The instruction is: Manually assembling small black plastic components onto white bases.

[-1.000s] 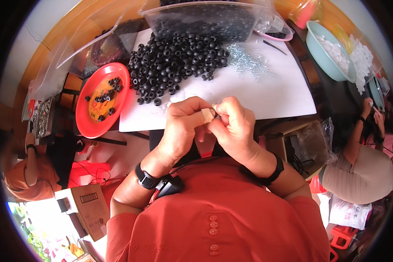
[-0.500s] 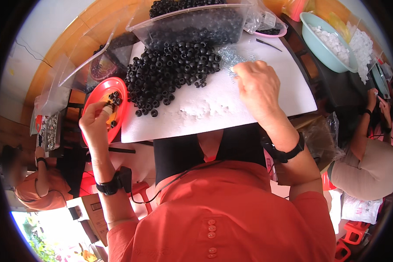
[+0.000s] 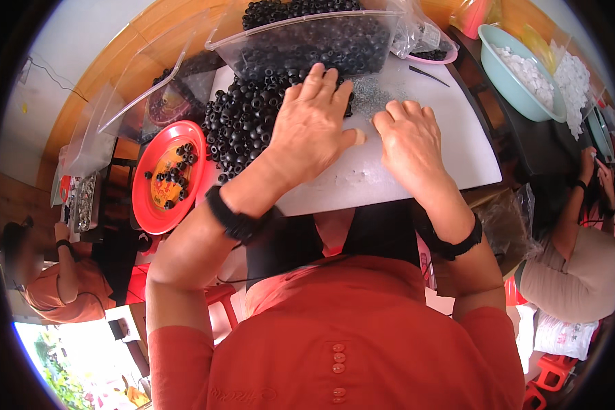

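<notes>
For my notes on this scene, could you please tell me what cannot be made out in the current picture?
All in the head view:
Part of the heap of black beads: hidden under the left hand.
Whether the right hand holds anything: hidden by its own curled fingers.
Far end of the clear bin: cut off by the upper edge.
Exact shape of the silvery pieces: too small.

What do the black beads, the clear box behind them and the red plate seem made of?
Black beads: satin, perhaps plastic or painted wood, given their soft highlights.
Clear box: likely smooth plastic; beads show through its wall.
Red plate: probably plastic, slightly glossy, evenly coloured rim.
</notes>
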`<state>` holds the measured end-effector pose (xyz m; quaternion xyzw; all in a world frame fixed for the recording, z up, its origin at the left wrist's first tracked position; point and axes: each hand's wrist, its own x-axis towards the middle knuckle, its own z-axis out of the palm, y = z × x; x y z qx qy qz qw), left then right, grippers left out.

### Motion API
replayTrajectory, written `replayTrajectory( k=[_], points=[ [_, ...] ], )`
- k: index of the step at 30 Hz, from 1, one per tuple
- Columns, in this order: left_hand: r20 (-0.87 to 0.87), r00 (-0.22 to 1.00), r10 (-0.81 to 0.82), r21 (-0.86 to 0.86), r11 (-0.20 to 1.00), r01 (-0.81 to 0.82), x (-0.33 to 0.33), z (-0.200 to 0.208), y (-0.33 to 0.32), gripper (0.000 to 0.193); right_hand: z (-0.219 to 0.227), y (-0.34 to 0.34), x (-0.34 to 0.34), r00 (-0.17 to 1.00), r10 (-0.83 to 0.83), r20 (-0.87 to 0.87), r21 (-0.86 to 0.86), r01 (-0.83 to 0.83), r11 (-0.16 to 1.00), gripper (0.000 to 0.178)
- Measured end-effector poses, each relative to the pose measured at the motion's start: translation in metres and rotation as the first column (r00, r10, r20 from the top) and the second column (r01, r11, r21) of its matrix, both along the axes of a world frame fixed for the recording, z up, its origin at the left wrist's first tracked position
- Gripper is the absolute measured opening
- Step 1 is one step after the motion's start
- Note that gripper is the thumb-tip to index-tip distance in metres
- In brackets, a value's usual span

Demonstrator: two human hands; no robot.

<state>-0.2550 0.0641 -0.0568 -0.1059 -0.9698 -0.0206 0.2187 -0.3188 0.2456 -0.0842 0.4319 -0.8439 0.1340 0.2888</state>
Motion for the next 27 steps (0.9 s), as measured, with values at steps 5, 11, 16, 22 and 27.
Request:
replayTrajectory(
  k=[5,11,16,22,27],
  points=[
    [0.069,0.998,0.004,-0.143,0.990,0.006,-0.005,-0.011,-0.004,0.071,0.000,0.010,0.004,0.999,0.038,-0.034,-0.017,-0.038,0.999,0.003],
    [0.103,0.990,-0.099,-0.105,0.988,0.110,0.024,-0.003,-0.005,0.061,-0.006,0.013,0.001,0.997,0.070,-0.030,-0.082,-0.072,0.994,0.006],
    [0.124,0.985,-0.117,-0.123,0.984,0.132,0.045,-0.001,-0.006,0.060,-0.005,0.015,0.002,0.998,0.057,-0.003,-0.066,-0.057,0.996,0.007],
    [0.092,0.987,-0.134,-0.083,0.986,0.142,0.061,-0.008,-0.012,0.054,0.000,0.022,0.002,0.997,0.023,0.075,-0.082,-0.017,0.997,0.012],
    [0.024,0.992,-0.127,0.024,0.992,0.127,0.073,-0.011,-0.017,0.045,0.000,0.027,-0.007,0.999,0.009,0.050,-0.128,-0.002,0.992,0.013]
  ],
)
